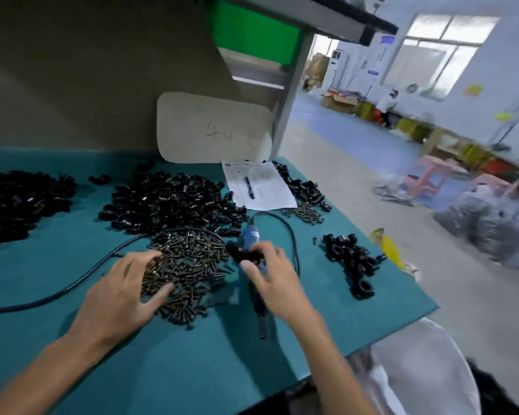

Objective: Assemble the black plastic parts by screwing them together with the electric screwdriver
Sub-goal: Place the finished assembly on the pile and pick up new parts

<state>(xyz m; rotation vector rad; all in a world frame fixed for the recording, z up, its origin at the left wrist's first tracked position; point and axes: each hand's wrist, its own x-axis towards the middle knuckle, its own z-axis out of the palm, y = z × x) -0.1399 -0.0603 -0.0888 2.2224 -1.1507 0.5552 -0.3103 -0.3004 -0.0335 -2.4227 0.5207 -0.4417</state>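
1. Teal mat carries the screw pile. The left hand lies palm-down on its 9 o'clock edge, fingers spread, thumb out; whether it pinches a screw cannot be told.
2. The right hand, at the pile's 3 o'clock, pinches a black plastic part in its fingertips.
3. The blue electric screwdriver lies on the mat under that hand, bit toward 6 o'clock.

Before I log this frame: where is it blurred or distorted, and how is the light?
Head view: right hand and the part it grips are motion-smeared; bags at right streak; the wide lens bends the table edge; left hand and screws look sharper; light even, shadows soft.
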